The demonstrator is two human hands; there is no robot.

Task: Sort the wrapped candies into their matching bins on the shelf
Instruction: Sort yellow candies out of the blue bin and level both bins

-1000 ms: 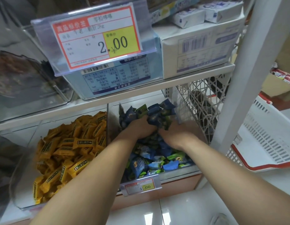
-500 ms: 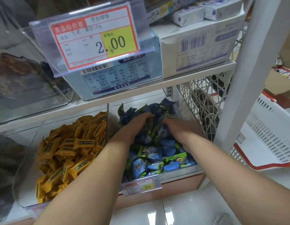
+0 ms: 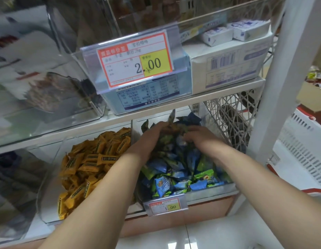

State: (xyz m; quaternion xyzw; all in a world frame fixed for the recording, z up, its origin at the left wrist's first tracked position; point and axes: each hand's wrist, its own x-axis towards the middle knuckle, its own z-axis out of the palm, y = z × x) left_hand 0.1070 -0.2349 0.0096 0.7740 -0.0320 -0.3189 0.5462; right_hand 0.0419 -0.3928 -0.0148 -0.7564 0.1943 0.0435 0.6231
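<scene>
While the left hand [image 3: 152,134] and right hand [image 3: 198,136] curl around heaped blue-and-green wrapped candies [image 3: 162,184] deep in their clear plastic bin [image 3: 216,190], overfull palms could spill some among neighbouring yellow wrapped candies [image 3: 87,164].

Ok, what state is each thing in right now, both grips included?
Left grip: fingers curled over the back of the blue-green candies.
Right grip: curled on the same heap, opposite the left.
Blue-green candies: heaped in the right bin, bunched up between the two grips.
Yellow candies: piled in the left bin, no hand on them.
</scene>
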